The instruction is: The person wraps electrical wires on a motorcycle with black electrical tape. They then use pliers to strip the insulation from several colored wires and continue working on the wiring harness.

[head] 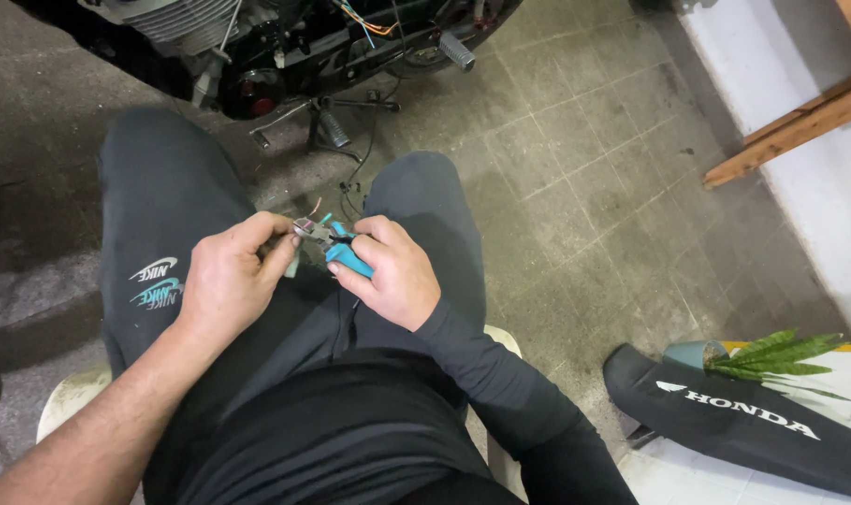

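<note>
The blue-handled pliers [343,251] sit in the middle of the view, above the person's lap, between the two knees. Their long line runs from abt 4 o'clock to abt 10 o'clock: blue grips low and to the right, metal nose up and to the left. The nose points at the left hand and meets a small metal bit [303,227] there. A thin wire [316,206] sticks up from that bit, toward 12 o'clock.

The right hand [392,273] is wrapped round the blue grips, fingers curled and pressed together, squeezing them. The left hand [231,276] is just beside it, at 9 o'clock from the pliers. Its thumb and first finger pinch the small metal bit; the other fingers curl under, w/ something pale tucked below them, too small to tell what.

Both hands hang over dark trousers [163,196]; the person sits on a pale stool [70,397].

At 12 o'clock, well apart, is a motorbike [257,47] w/ a footpeg [457,51] and loose coloured wires. The floor [575,187] is grey tile. At 4 o'clock lies a black bike seat [734,425] w/ a green leaf [771,355] near it. At 2 o'clock a wooden board [790,131] leans on a white wall [818,196].
</note>
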